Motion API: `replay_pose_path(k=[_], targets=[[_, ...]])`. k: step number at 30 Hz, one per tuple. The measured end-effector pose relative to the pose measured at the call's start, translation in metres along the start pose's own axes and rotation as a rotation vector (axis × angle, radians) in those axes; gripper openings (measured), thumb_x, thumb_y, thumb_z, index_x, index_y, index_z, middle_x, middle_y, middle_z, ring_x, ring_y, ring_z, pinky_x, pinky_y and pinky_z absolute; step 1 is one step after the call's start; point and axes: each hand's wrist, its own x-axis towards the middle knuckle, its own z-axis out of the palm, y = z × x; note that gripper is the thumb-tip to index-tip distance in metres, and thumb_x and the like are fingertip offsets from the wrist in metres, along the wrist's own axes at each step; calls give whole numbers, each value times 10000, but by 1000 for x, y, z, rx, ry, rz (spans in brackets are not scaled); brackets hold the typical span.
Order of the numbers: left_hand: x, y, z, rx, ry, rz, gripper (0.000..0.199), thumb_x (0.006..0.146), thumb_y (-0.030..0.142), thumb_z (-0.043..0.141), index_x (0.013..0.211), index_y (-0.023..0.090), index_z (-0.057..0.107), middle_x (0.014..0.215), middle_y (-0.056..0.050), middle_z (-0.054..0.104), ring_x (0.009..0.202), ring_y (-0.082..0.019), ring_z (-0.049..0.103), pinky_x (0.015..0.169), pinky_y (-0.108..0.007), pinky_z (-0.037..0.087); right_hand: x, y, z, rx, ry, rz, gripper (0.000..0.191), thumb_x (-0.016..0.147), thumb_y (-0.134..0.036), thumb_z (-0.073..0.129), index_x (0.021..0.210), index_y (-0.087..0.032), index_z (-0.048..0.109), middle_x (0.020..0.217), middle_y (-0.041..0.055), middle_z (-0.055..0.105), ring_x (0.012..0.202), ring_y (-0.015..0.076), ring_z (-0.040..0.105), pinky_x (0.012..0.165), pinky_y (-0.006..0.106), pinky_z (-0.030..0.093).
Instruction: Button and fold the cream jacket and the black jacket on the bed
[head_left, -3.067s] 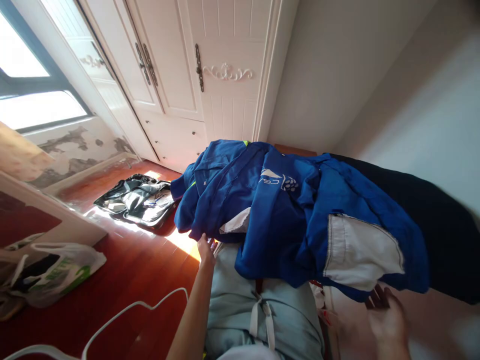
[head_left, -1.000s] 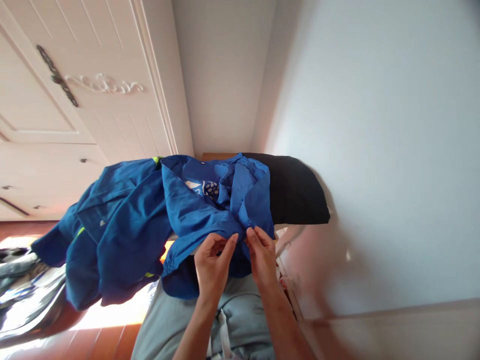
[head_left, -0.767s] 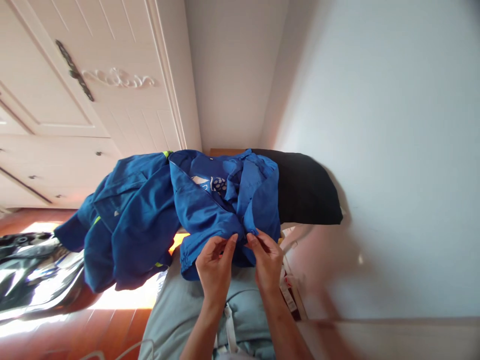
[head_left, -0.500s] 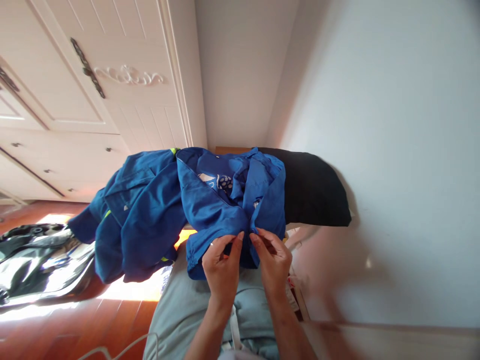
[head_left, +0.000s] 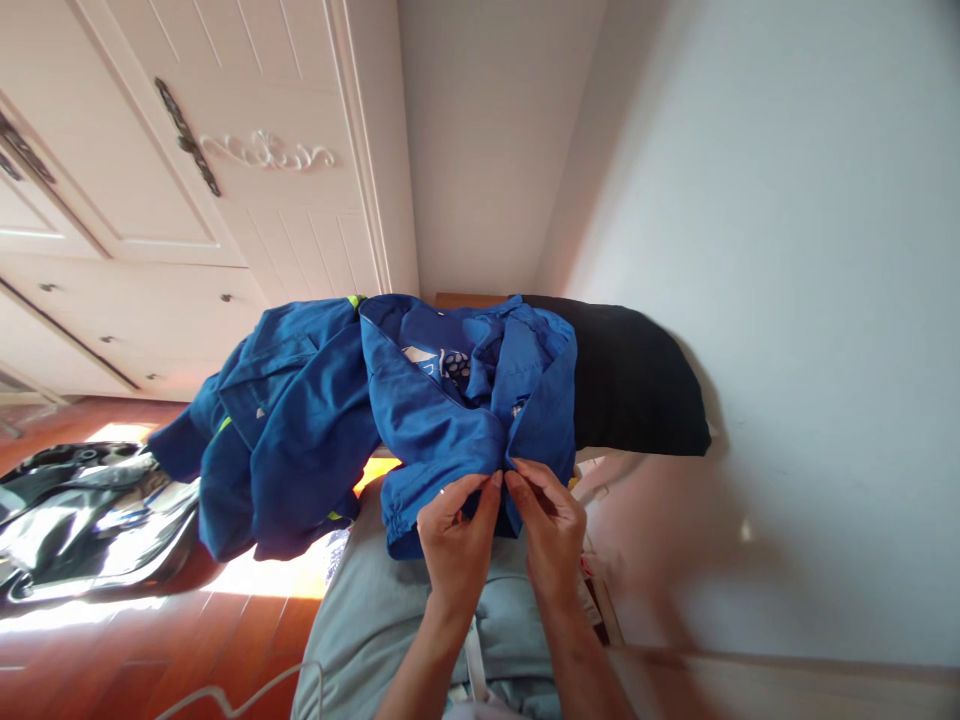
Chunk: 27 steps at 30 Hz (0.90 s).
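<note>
A blue garment (head_left: 435,425) lies in front of me, its front edges meeting in a V near my hands. My left hand (head_left: 459,535) pinches the left front edge between thumb and fingers. Close beside it, my right hand (head_left: 553,525) pinches the right front edge. Patterned print shows inside the opening. More blue clothing (head_left: 300,430) with yellow-green trim spreads to the left. Whatever fastener may be between the fingertips is too small to make out.
Black cloth (head_left: 637,380) lies right of the garment, near the pale wall (head_left: 810,300). A white cabinet (head_left: 300,240) stands at the left. An open suitcase (head_left: 97,530) rests on the reddish wood floor (head_left: 180,660), near a white cable (head_left: 255,695).
The whole view has shifted slightly, so things appear a little further right. My two hands have come slightly closer together, still pinching the garment's edges.
</note>
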Motion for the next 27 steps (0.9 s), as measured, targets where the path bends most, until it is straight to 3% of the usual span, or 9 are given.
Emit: replay_pose_path(k=[7, 12, 19, 27], targets=[[-3, 6, 3, -32, -8, -34, 111, 825, 273, 715, 789, 182, 767, 705, 0, 742, 589, -139, 672, 576, -212, 562, -1, 1, 0, 20, 3, -8, 150, 825, -313, 738, 941, -235, 791, 1047, 67, 736, 990, 207, 680, 859, 339, 579], [-6, 6, 8, 102, 44, 131, 111, 844, 214, 682, 768, 179, 755, 672, 6, 732, 555, -122, 669, 579, -192, 563, -2, 2, -1, 32, -1, -11, 173, 843, -315, 720, 982, -239, 789, 1110, 82, 727, 1037, 220, 674, 892, 369, 578], [-7, 3, 8, 180, 103, 301, 119, 862, 152, 648, 776, 166, 729, 676, -6, 731, 555, -122, 678, 594, -195, 571, -6, 3, -7, 24, -112, -75, 187, 875, -258, 686, 1030, -290, 786, 1156, 67, 708, 1079, 206, 663, 905, 337, 573], [-6, 4, 6, 179, 95, 353, 111, 850, 106, 627, 807, 165, 712, 692, -12, 724, 583, -127, 684, 618, -202, 580, -6, -1, -17, -98, -241, -134, 275, 922, -247, 630, 1160, -332, 738, 1238, 65, 654, 1171, 211, 610, 985, 339, 533]])
